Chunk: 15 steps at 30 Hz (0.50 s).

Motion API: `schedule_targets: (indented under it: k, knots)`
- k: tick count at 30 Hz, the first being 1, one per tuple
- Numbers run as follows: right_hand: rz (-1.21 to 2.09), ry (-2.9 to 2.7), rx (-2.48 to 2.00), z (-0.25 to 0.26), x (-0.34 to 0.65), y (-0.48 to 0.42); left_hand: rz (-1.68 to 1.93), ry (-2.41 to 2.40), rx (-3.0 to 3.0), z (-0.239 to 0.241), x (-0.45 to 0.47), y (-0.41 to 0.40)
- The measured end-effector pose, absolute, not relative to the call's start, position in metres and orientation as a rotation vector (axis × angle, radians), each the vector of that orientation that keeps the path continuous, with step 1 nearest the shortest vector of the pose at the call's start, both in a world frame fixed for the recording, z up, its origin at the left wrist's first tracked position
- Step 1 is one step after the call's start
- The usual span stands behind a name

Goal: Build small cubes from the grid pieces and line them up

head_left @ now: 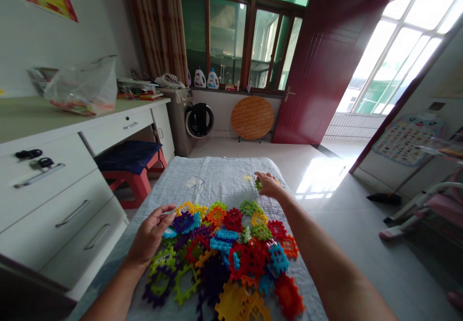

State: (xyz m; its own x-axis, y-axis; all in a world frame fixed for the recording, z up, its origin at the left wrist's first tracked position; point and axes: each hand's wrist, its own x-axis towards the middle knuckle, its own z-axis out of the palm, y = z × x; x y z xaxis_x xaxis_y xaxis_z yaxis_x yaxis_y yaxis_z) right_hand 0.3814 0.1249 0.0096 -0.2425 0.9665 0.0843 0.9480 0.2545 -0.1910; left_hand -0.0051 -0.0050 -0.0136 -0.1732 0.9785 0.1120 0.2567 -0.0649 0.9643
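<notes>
A heap of interlocking plastic building pieces (231, 236) in red, orange, yellow, green, blue and purple lies on a cloth-covered table (170, 181). Many have notched edges, and some have window-like cutouts. Beyond the heap, my right hand (268, 185) reaches to the far right of the cloth. Its fingers close on a green building piece (258, 184), partly hidden by the hand. My left hand (154, 234) is at the heap's left edge, fingers curled and thumb near the index finger. Its fingertips meet a yellow building piece (180, 210); whether they grip anything is hard to see.
A white desk (68, 128) with a plastic bag (87, 87) runs along the left. A red stool (133, 181) with a dark cushion stands beside the table. Farther back are a washing machine (181, 118), a round wooden board (252, 118) and an open red door (325, 60).
</notes>
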Motion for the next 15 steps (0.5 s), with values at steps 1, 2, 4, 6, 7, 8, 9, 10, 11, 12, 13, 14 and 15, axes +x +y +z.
schedule_targets:
  k: [1,2,4,6,7,8,9,10,11,12,13,14,15]
  knots:
    - [0.145,-2.334,-1.818,0.011,0.382,0.127,1.282,1.494,1.371,-0.014,-0.005,-0.005]
    - [0.15,-2.336,-1.83,0.011,0.382,0.129,1.279,1.491,1.372,-0.014,-0.005,-0.005]
    - [0.184,-2.353,-1.848,0.009,0.384,0.134,1.28,1.488,1.372,-0.014,-0.006,-0.005]
    - [0.218,-2.367,-1.847,0.008,0.388,0.138,1.281,1.489,1.372,-0.014,-0.007,-0.005]
    - [0.229,-2.366,-1.837,0.009,0.392,0.14,1.278,1.489,1.373,-0.014,-0.007,-0.004]
    - [0.238,-2.353,-1.817,0.011,0.397,0.143,1.274,1.489,1.373,-0.014,-0.007,-0.004]
    - [0.239,-2.325,-1.796,0.014,0.402,0.145,1.269,1.489,1.374,-0.014,-0.008,-0.004]
    - [0.237,-2.28,-1.77,0.017,0.408,0.147,1.264,1.489,1.376,-0.014,-0.008,-0.004]
    - [0.225,-2.233,-1.759,0.021,0.414,0.149,1.26,1.489,1.38,-0.015,-0.008,-0.004]
    - [0.208,-2.202,-1.766,0.025,0.419,0.149,1.257,1.488,1.383,-0.015,-0.008,-0.004]
    - [0.194,-2.187,-1.783,0.028,0.423,0.15,1.255,1.486,1.386,-0.015,-0.008,-0.004]
    - [0.182,-2.193,-1.811,0.029,0.425,0.149,1.254,1.485,1.388,-0.015,-0.008,-0.003]
    - [0.178,-2.213,-1.837,0.029,0.425,0.147,1.251,1.483,1.39,-0.015,-0.008,-0.003]
